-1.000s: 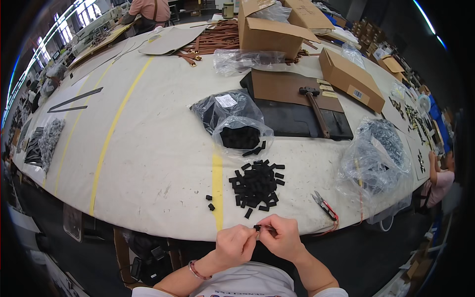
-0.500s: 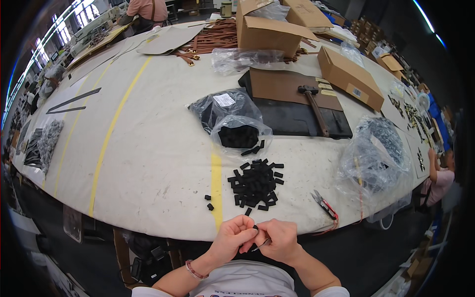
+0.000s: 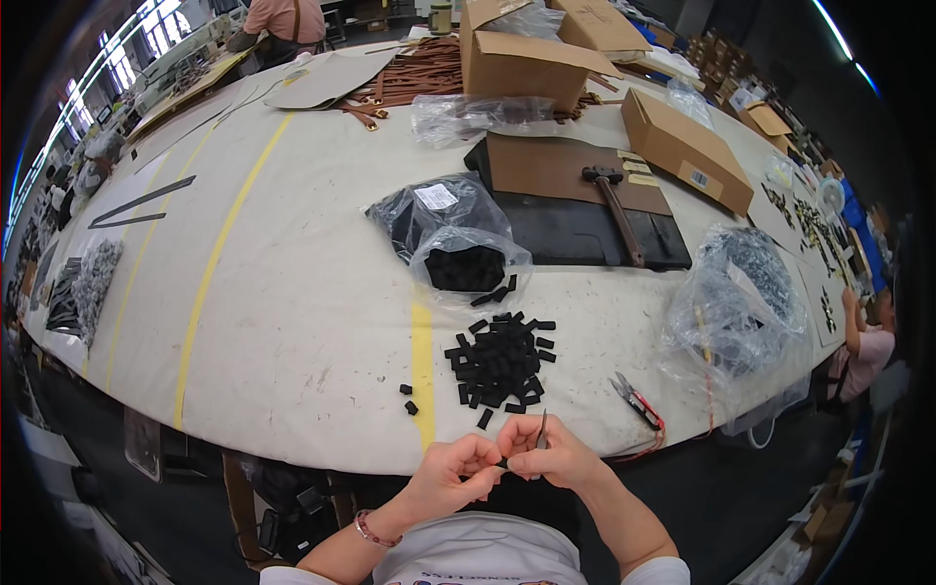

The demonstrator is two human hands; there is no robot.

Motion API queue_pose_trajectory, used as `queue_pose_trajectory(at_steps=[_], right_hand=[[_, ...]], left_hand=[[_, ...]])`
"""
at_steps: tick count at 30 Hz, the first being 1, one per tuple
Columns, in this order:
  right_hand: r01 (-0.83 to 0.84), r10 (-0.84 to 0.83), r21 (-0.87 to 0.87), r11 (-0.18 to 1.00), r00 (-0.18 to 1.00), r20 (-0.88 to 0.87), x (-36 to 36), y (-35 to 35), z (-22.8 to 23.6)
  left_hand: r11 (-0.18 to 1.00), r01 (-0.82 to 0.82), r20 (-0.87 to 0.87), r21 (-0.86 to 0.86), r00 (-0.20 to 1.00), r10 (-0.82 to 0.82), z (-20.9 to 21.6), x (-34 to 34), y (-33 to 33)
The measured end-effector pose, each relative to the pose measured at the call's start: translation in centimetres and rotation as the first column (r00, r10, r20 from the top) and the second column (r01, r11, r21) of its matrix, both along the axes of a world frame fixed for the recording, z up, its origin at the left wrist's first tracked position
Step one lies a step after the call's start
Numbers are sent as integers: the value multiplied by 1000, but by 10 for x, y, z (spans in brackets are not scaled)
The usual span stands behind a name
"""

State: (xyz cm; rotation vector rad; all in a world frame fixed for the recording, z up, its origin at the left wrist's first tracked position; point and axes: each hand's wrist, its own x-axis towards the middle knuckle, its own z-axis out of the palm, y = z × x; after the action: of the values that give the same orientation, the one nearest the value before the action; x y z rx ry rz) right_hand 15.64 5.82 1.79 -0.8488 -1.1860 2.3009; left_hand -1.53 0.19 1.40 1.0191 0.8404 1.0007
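My left hand is closed near the table's front edge, thumb and forefinger pinching a small black piece mostly hidden by the fingers. My right hand meets it at the fingertips. Held in the right hand is a slim, pointed metal tool, its tip upward; its exact kind is unclear. Just beyond both hands lies a pile of short black pieces. Two more black pieces lie apart on the left, by a yellow stripe.
Behind the pile, an open plastic bag spills more black pieces. A hammer rests on a brown and black slab. Thread snips and a clear bag lie right. Farther back are cardboard boxes and brown belts.
The metal tool has swung from pointing down to pointing up in my right hand. My right hand has risen slightly and its fingers have shifted; the left has turned a little.
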Motion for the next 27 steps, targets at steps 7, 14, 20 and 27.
queue_pose_trajectory(at_steps=[7, 14, 20, 27], right_hand=[[-72, 75, 37, 997, 993, -93, 3, 2, -8], [-68, 71, 45, 997, 996, -62, 3, 1, -3], [-47, 43, 140, 989, 999, 27, 0, -2, -3], [108, -446, 791, 602, 868, 221, -24, -15, 4]], left_hand=[[991, 31, -154, 130, 988, -10, -3, -3, 2], [940, 30, -367, 339, 925, 102, 9, -3, 5], [878, 26, -422, 478, 883, 204, 8, 0, 7], [549, 89, -471, 831, 637, 610, -11, 13, 11]])
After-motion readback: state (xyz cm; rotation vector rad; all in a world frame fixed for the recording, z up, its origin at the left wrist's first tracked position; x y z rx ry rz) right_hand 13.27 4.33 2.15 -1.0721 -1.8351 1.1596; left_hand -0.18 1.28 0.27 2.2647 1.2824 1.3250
